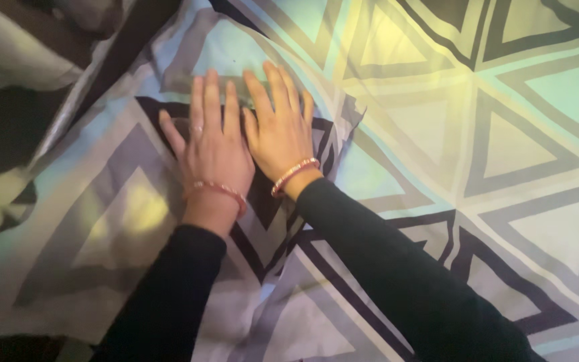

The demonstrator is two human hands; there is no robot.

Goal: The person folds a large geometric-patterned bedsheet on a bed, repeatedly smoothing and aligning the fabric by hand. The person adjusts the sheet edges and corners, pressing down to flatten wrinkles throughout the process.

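While you lean over the sheet: both hands lie side by side.
Left hand: flat, fingers spread, gripping nothing.
Right hand: flat, pressing likewise.
Patterned sheet: spread under your palms, creased leftward.

Bedsheet pale blue-green, grey and black triangle pattern; sleeves black; bracelets red-pink beaded

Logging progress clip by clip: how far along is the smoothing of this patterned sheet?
Done: the triangle-print sheet lies flat on the right. In hand: left hand and right hand press flat, side by side, on a fold edge. Left: the rumpled fabric at upper left and creases by the sleeves.
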